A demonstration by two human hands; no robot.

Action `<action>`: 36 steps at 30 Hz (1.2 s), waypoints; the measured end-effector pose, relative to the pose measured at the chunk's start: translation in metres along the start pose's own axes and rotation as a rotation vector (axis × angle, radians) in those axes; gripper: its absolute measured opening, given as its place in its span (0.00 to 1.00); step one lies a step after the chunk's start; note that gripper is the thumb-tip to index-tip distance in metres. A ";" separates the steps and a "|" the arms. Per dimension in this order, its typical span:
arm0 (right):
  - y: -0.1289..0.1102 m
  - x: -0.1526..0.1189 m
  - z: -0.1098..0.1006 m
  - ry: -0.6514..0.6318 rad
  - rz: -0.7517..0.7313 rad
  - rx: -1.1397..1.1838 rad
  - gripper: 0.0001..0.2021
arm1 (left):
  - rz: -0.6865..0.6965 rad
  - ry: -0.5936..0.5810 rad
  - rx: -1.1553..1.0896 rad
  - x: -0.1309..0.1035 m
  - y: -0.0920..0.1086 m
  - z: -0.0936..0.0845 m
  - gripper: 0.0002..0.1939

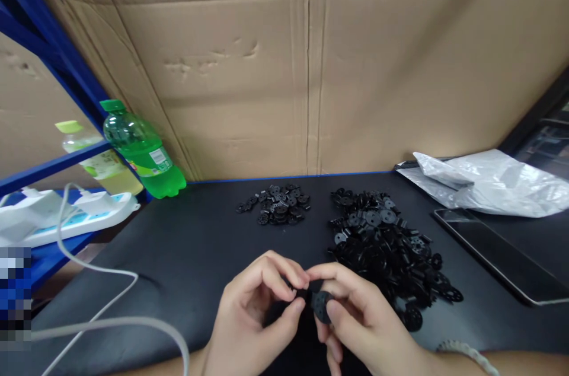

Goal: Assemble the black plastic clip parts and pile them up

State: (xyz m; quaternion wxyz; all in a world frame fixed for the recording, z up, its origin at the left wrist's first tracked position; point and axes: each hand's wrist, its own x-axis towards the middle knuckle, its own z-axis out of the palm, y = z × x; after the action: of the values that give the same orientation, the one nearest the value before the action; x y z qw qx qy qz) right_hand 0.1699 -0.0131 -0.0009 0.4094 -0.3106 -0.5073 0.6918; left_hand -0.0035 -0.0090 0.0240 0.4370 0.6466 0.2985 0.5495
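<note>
Close to the front of the black table, my two hands meet over small black plastic parts. My right hand (360,316) pinches a round black disc with small holes (320,306) between thumb and fingers. Against it, my left hand (262,311) closes thumb and fingertips on a small dark piece (302,292), mostly hidden by the fingers. Whether the two pieces are joined cannot be made out. Just beyond my right hand spreads a large heap of black plastic parts (386,239), discs among them. Farther back lies a smaller pile of similar parts (282,204).
A tablet-like device (502,257) and a crumpled clear plastic bag (489,180) lie at the right. On the left are a green bottle (142,153), a yellowish bottle (104,165), a white power strip (106,210) and a loose cable (128,274). Cardboard (231,85) walls the back.
</note>
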 end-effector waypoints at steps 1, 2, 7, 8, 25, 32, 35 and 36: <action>-0.003 -0.001 0.000 0.007 -0.002 -0.022 0.26 | 0.009 -0.001 0.001 0.001 0.003 -0.001 0.14; -0.007 -0.001 -0.002 0.020 -0.005 -0.034 0.25 | 0.017 -0.001 0.004 0.002 0.006 -0.002 0.14; -0.031 -0.003 -0.016 -0.017 -0.124 -0.384 0.08 | 0.029 0.013 0.115 0.009 0.005 -0.004 0.12; -0.035 -0.003 -0.020 -0.023 -0.196 -0.547 0.06 | 0.015 0.007 0.171 0.012 0.003 -0.003 0.12; 0.006 -0.030 -0.032 0.039 -0.988 -1.272 0.09 | -0.031 -0.226 0.776 0.123 -0.074 0.027 0.09; -0.013 -0.022 -0.018 -0.047 -1.056 -1.537 0.18 | 0.019 -0.284 0.874 0.117 -0.040 -0.010 0.06; -0.023 -0.013 -0.014 -0.199 -1.110 -1.566 0.22 | 0.071 -0.254 1.004 0.109 -0.027 -0.034 0.09; -0.022 -0.011 -0.013 -0.216 -1.104 -1.560 0.24 | 0.086 -0.257 1.050 0.104 -0.026 -0.040 0.10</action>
State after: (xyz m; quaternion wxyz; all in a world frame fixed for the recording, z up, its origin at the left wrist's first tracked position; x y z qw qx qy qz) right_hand 0.1920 -0.0135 0.0167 0.3065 -0.1474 -0.9344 -0.1056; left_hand -0.0175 0.1020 0.0478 0.0651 0.8516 0.4504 0.2602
